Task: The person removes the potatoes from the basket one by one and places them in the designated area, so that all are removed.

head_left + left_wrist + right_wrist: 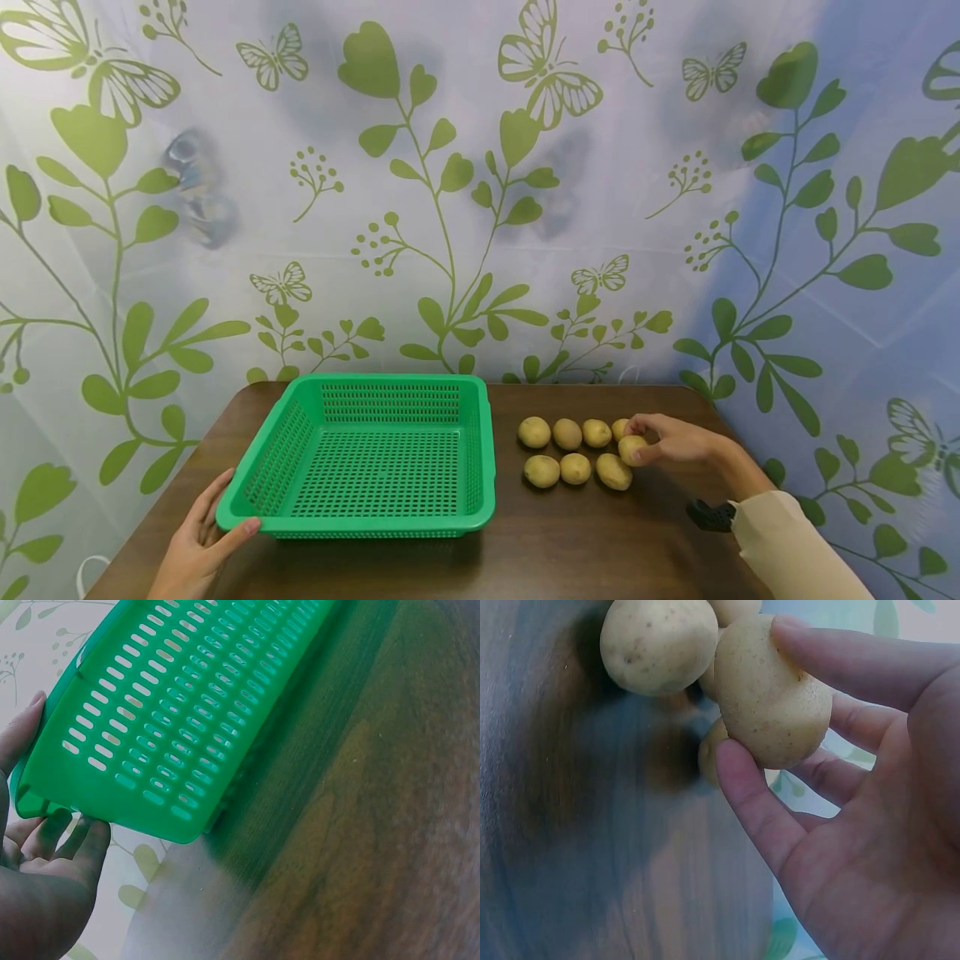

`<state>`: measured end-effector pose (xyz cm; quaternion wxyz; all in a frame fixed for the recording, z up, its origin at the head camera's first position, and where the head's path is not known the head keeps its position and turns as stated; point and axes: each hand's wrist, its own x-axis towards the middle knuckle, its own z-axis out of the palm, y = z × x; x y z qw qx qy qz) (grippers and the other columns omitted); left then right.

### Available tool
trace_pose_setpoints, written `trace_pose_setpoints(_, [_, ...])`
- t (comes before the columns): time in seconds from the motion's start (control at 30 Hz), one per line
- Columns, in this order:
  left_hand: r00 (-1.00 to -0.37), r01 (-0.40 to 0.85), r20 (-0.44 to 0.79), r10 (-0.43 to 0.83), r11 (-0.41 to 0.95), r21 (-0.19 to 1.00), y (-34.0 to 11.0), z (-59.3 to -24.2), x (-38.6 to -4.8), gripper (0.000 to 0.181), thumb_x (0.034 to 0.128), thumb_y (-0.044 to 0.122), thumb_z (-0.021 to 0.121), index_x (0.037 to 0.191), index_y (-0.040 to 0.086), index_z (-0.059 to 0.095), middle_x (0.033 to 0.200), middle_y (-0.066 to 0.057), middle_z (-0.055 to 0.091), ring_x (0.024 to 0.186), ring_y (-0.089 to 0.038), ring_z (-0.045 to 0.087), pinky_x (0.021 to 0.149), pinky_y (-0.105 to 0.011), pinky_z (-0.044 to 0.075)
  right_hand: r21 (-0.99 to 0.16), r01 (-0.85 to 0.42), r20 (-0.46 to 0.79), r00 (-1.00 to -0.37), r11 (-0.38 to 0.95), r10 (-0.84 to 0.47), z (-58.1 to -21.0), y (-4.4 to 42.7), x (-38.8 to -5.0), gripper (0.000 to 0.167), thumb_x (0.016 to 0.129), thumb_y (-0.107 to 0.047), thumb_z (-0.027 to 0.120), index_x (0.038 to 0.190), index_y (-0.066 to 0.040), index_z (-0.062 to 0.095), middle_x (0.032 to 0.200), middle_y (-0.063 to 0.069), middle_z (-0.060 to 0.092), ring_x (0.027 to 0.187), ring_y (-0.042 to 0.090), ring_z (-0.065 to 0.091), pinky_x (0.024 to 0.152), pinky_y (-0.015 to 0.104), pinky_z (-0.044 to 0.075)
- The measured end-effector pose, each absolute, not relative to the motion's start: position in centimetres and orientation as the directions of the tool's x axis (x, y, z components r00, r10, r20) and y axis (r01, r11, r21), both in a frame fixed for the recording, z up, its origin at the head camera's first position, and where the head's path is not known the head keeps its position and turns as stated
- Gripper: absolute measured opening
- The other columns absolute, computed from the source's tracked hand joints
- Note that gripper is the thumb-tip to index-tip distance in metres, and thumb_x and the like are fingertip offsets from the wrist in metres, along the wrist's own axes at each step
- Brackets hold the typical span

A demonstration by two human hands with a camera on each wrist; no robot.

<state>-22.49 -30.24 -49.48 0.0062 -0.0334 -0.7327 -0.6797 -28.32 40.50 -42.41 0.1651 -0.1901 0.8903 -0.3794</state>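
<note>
A green plastic basket point(378, 523) with slotted walls stands on the left half of the table; only its mesh floor shows inside. My left hand point(197, 537) holds its near left corner, thumb on top of the rim and fingers under it, as the left wrist view of the basket wall point(161, 712) also shows. To the right, my right hand point(675, 442) grips a potato point(632, 450) between thumb and fingers. In the right wrist view this potato point(769, 694) hides part of the others behind it. Several more potatoes point(542, 472) lie in two rows beside the basket.
The brown wooden table point(570, 550) ends at the back against a patterned curtain point(465, 208) with green leaves and butterflies. A black strap device point(711, 515) sits at my right wrist, by the beige sleeve point(787, 533).
</note>
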Motion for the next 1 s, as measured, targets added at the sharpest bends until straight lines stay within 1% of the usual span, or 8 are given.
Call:
trace_pose_setpoints(0.17, [-0.995, 0.081, 0.077, 0.055, 0.062, 0.995, -30.2, -49.6, -22.5, 0.081, 0.1041, 0.005, 0.063, 0.167, 0.016, 0.013, 0.140, 0.021, 0.037, 0.113, 0.016, 0.051, 0.085, -0.013, 0.053, -0.738, -0.197, -0.158, -0.879, 0.646, -0.449, -42.8, 41.1, -28.0, 0.029, 0.098, -0.015, 0.073, 0.117, 0.002, 0.057, 0.109, 0.015, 0.050, 0.100, 0.031, 0.046, 0.076, 0.036, 0.046])
trace_pose_setpoints(0.27, [-0.994, 0.087, 0.084, 0.066, 0.047, 0.995, -30.2, -49.6, -22.6, 0.081, 0.1043, 0.003, 0.063, 0.167, 0.016, 0.013, 0.142, 0.020, 0.036, 0.114, 0.016, 0.051, 0.085, -0.014, 0.053, -0.776, -0.148, -0.181, -0.879, 0.614, -0.440, -43.1, 41.3, -27.8, 0.029, 0.098, -0.011, 0.071, 0.118, 0.003, 0.056, 0.113, 0.017, 0.047, 0.100, 0.030, 0.047, 0.075, 0.036, 0.050])
trace_pose_setpoints(0.5, [-0.996, 0.068, 0.063, 0.054, 0.078, 0.995, -30.3, -49.6, -22.6, 0.081, 0.1047, 0.006, 0.063, 0.167, 0.020, 0.013, 0.146, 0.016, 0.033, 0.113, 0.017, 0.050, 0.084, -0.013, 0.052, -0.839, -0.088, -0.198, -0.870, 0.536, -0.452, -43.9, 41.6, -27.4, 0.029, 0.099, -0.007, 0.069, 0.118, 0.007, 0.053, 0.111, 0.016, 0.047, 0.095, 0.027, 0.048, 0.075, 0.036, 0.050])
trace_pose_setpoints(0.6, [-0.996, 0.069, 0.065, 0.054, 0.088, 0.994, -30.3, -49.5, -22.6, 0.082, 0.1047, 0.006, 0.063, 0.167, 0.019, 0.012, 0.149, 0.013, 0.032, 0.113, 0.018, 0.049, 0.084, -0.013, 0.052, -0.852, -0.063, -0.208, -0.869, 0.519, -0.448, -44.3, 41.8, -27.3, 0.027, 0.099, -0.006, 0.068, 0.117, 0.008, 0.053, 0.110, 0.015, 0.048, 0.094, 0.025, 0.049, 0.075, 0.035, 0.050])
trace_pose_setpoints(0.7, [-0.996, 0.071, 0.067, 0.051, 0.091, 0.993, -30.3, -49.5, -22.5, 0.082, 0.1047, 0.006, 0.063, 0.168, 0.019, 0.011, 0.151, 0.012, 0.031, 0.113, 0.018, 0.049, 0.084, -0.012, 0.052, -0.849, -0.046, -0.224, -0.871, 0.526, -0.438, -44.6, 42.0, -27.2, 0.027, 0.099, -0.006, 0.068, 0.116, 0.008, 0.053, 0.109, 0.015, 0.049, 0.093, 0.024, 0.050, 0.075, 0.035, 0.051])
trace_pose_setpoints(0.77, [-0.997, 0.068, 0.063, 0.049, 0.095, 0.993, -30.3, -49.5, -22.5, 0.082, 0.1047, 0.007, 0.063, 0.168, 0.019, 0.011, 0.151, 0.011, 0.031, 0.113, 0.018, 0.049, 0.084, -0.013, 0.052, -0.841, -0.032, -0.240, -0.872, 0.540, -0.427, -44.9, 42.3, -27.1, 0.027, 0.098, -0.006, 0.069, 0.116, 0.008, 0.054, 0.110, 0.016, 0.049, 0.094, 0.025, 0.051, 0.077, 0.037, 0.052])
trace_pose_setpoints(0.9, [-0.997, 0.064, 0.060, 0.049, 0.090, 0.994, -30.3, -49.5, -22.5, 0.082, 0.1046, 0.007, 0.064, 0.167, 0.019, 0.012, 0.148, 0.014, 0.033, 0.112, 0.017, 0.050, 0.084, -0.014, 0.053, -0.832, 0.008, -0.280, -0.870, 0.555, -0.407, -45.7, 42.8, -27.0, 0.027, 0.098, -0.007, 0.069, 0.116, 0.007, 0.054, 0.110, 0.015, 0.050, 0.096, 0.026, 0.052, 0.081, 0.041, 0.053])
trace_pose_setpoints(1.0, [-0.997, 0.069, 0.065, 0.049, 0.083, 0.994, -30.2, -49.5, -22.5, 0.081, 0.1044, 0.006, 0.064, 0.167, 0.020, 0.014, 0.145, 0.017, 0.034, 0.112, 0.017, 0.051, 0.084, -0.014, 0.053, -0.835, 0.026, -0.294, -0.865, 0.550, -0.406, -46.1, 43.0, -27.0, 0.026, 0.097, -0.006, 0.069, 0.116, 0.007, 0.056, 0.107, 0.013, 0.052, 0.094, 0.026, 0.053, 0.080, 0.042, 0.053])
